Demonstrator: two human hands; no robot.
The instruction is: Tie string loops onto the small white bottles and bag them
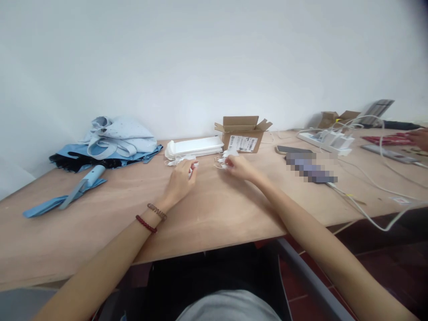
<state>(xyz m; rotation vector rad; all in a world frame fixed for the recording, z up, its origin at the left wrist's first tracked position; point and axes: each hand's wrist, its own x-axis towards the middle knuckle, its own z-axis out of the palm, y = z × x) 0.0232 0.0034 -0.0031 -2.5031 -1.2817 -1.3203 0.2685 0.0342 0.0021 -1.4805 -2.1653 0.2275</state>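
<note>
My left hand (pixel 182 178) is closed, its fingers curled round a small white piece that shows between thumb and fingers. Just beyond it lie more white pieces with thin strings, in front of a long white stack (pixel 195 146) partly in a clear wrapper. My right hand (pixel 240 167) pinches at a small bunch of white tags with strings (pixel 230 154), and its fingers partly hide them. Behind that hand stands an open cardboard box (pixel 243 137) with a printed label; its inside is out of sight.
On the left lie a light blue umbrella (pixel 93 175) and a folded pale bag (pixel 120 136). To the right are phones (pixel 292 150), a white power strip (pixel 327 140) with chargers and loose cables. Another person's hand (pixel 419 138) shows at the far right edge.
</note>
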